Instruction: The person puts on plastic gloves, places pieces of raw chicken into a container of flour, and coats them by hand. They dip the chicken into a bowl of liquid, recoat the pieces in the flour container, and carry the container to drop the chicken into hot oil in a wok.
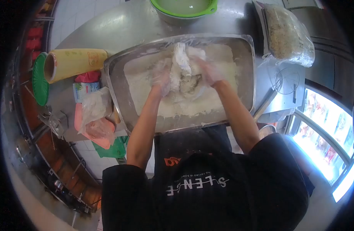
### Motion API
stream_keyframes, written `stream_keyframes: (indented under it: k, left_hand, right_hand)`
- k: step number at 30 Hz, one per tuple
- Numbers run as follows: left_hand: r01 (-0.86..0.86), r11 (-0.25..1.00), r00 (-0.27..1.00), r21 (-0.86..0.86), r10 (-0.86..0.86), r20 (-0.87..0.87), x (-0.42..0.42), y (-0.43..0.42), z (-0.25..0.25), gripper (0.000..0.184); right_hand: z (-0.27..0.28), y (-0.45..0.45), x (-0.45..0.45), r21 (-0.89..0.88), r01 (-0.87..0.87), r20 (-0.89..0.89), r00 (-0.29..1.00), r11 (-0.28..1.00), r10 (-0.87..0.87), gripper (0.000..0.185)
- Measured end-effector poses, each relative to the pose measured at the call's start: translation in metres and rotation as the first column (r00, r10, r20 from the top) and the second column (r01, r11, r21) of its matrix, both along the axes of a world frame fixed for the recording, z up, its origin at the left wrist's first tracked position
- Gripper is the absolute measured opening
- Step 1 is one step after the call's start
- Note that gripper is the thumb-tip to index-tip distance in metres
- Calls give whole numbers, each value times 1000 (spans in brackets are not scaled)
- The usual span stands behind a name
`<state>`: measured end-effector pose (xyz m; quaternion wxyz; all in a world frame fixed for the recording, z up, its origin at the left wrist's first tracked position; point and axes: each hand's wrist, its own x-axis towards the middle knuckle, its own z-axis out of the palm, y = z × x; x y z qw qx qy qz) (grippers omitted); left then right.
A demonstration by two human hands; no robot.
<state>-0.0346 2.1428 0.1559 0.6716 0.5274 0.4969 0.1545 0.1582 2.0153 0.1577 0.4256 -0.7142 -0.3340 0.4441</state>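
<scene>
A large metal tray [245, 73] holds a wide layer of white flour [144, 102]. At its middle, a flour-coated lump [181, 59] rises between my hands, its kind hidden by the coating. My left hand [161, 79] is at the left side of the lump, and my right hand [208, 72] at the right. Both hands look whitened and seem to wear thin clear gloves. Motion smears the fingers, so how they are closed does not show. A hollow with rough, floury bits [190, 84] lies just below the lump.
A green-rimmed bowl [184, 15] of cloudy liquid stands beyond the tray. Left are a yellow roll of film [77, 63], a pink tray [79, 117] and plastic bags [96, 107]. At right lie a bag of crumbs [288, 34] and a whisk [271, 96].
</scene>
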Motion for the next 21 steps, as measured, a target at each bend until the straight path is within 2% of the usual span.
stream_keyframes:
  k: [1,2,3,4,5,7,9,11,12,14,15,16,17,18,19,20,21]
  left_hand:
    - [36,999,985,-12,-38,-169,-12,4,19,79]
    - [69,997,942,-26,-73,-328,-18,13,58,76]
    - [48,995,926,-83,-75,-370,-21,12,69,74]
    - [24,990,908,-139,-80,-412,-23,10,80,72]
    - [-49,972,937,-230,-35,-347,-21,2,77,72]
    - [-171,895,970,-413,80,-228,-14,-19,64,70]
    - [-244,759,969,-604,210,-128,-8,-45,47,69]
    - [-202,834,973,-513,228,-12,-3,-59,19,73]
    - [-187,868,972,-461,233,45,-2,-60,11,75]
    - [-103,952,991,-287,73,-111,7,-41,65,76]
    - [-44,975,978,-217,-2,-208,4,-40,85,76]
    - [112,992,929,-55,-124,-349,-8,-38,64,77]
    - [285,954,846,94,-204,-493,-19,-28,27,77]
    - [345,914,812,212,-177,-557,-21,-19,16,77]
    - [404,857,772,320,-131,-622,-23,-10,5,77]
    - [345,837,802,425,-28,-596,-22,-5,7,77]
    - [302,832,843,466,-5,-538,-14,2,-2,76]
  right_hand:
    - [5,-15,3,-2,75,-175,982,997,-74,69]
    - [20,-20,-1,-55,147,-230,961,988,-156,70]
    - [36,-25,-5,-108,221,-279,929,969,-243,71]
    - [70,-21,-18,-192,296,-209,919,936,-334,71]
    - [88,-13,-30,-261,368,-134,902,892,-411,71]
    - [58,-10,-61,-338,376,-189,871,863,-453,67]
    - [51,-3,-86,-357,364,-277,838,860,-470,68]
    - [60,13,-98,-286,342,-405,804,895,-436,75]
    - [91,21,-91,-205,325,-388,839,923,-381,74]
    - [80,8,-76,-246,93,-68,991,965,-113,62]
    - [82,-2,-70,-271,47,-19,998,961,-54,60]
    - [90,-10,-63,-297,2,29,1000,955,7,58]
    - [99,-12,-48,-277,20,-16,1000,961,-26,59]
    - [107,-13,-34,-256,38,-62,997,966,-56,61]
    - [96,-20,-20,-281,103,27,995,954,-100,63]
    - [73,-27,-3,-301,173,117,983,938,-143,65]
    - [50,-24,5,-298,209,206,967,931,-151,67]
